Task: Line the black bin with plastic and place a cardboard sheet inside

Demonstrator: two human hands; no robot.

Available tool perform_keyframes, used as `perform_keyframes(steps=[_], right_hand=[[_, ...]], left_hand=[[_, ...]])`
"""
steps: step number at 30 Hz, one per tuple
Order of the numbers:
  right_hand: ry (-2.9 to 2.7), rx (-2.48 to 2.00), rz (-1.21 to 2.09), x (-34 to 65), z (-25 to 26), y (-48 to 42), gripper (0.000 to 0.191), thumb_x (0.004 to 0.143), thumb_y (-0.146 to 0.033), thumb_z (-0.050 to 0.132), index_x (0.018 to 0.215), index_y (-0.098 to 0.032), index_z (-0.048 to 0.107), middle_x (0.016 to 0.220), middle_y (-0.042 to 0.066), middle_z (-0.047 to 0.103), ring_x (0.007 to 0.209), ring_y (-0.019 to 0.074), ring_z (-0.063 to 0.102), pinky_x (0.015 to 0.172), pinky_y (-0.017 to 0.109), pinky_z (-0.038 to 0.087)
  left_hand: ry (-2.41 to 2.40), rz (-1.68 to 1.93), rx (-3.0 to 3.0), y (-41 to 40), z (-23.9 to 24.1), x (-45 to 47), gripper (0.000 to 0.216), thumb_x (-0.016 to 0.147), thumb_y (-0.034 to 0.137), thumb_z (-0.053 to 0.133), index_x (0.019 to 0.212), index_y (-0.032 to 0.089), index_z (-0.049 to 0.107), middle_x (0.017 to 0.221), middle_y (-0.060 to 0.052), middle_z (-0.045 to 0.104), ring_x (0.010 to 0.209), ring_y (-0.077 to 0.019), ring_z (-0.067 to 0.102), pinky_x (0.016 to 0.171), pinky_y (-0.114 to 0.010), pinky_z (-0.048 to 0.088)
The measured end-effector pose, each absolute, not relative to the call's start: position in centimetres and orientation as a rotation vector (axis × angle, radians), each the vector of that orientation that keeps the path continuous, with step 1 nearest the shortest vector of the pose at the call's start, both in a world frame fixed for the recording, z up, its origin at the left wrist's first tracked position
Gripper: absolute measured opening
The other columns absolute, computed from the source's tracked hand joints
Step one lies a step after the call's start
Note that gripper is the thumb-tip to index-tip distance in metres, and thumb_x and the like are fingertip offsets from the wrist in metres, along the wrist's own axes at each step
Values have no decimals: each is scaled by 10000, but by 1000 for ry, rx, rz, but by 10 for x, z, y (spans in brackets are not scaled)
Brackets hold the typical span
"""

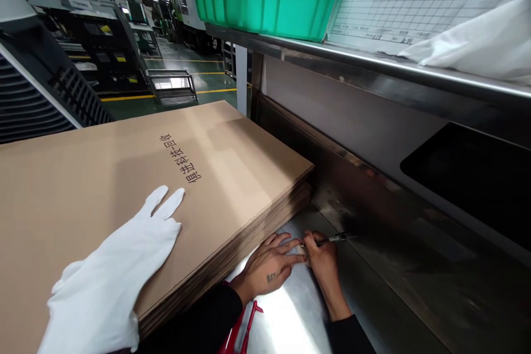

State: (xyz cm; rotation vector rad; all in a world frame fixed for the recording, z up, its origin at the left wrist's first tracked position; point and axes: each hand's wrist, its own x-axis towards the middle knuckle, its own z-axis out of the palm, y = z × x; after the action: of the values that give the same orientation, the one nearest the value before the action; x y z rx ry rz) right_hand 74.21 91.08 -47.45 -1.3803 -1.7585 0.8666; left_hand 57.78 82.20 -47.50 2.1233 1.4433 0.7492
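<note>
Steel bench: left hand fingers loosely spread beside cardboard; right hand pinches pen, light, stiff, held mid-barrel.

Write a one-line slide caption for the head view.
Both hands meet on a steel table, right holding a pen, beside stacked cardboard with white gloves.

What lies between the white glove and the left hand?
Head view: only the cardboard stack's edge separates white glove from left hand; right hand grips pen.
</note>
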Motion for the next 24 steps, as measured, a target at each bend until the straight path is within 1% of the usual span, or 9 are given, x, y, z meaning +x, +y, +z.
perform_keyframes(steps=[4,12,16,19,22,24], right_hand=[[-1772,-1410,950,743,-474,909,410,896,-457,538,571,-208,509,481,-30,525,465,121,481,452,244,340],[-1793,-1440,960,743,-474,910,431,897,-486,528,567,-211,493,464,-46,467,471,115,434,464,250,312],[-1824,-1428,960,743,-472,909,423,895,-473,524,567,-207,502,485,-36,500,489,117,456,478,246,321],[-1845,-1418,958,744,-474,910,421,895,-459,522,558,-207,500,474,-39,495,467,114,447,462,249,314],[-1858,-1397,921,743,-479,912,428,911,-452,516,562,-204,514,488,-30,522,478,123,485,469,253,345],[-1840,-1395,858,745,-480,912,450,953,-459,486,589,-197,525,515,-31,541,507,128,531,508,254,405]], left_hand=[[1445,751,2114,821,-476,578,574,916,193,480,1379,534,477,1531,122,490,1435,-232,373,1188,-492,307],[1449,750,2132,821,-477,579,561,905,193,490,1378,496,501,1519,87,510,1426,-239,374,1191,-472,296],[1449,748,2134,822,-477,579,542,907,210,500,1370,493,510,1519,85,511,1420,-239,379,1182,-465,305],[1449,749,2136,823,-477,578,536,916,213,485,1373,491,505,1513,89,517,1419,-232,377,1177,-458,306],[1444,750,2133,822,-477,577,530,923,214,474,1377,485,500,1528,94,501,1426,-229,370,1186,-459,287],[1443,745,2132,821,-476,577,508,927,224,469,1364,480,514,1548,103,476,1436,-230,364,1193,-462,279]])
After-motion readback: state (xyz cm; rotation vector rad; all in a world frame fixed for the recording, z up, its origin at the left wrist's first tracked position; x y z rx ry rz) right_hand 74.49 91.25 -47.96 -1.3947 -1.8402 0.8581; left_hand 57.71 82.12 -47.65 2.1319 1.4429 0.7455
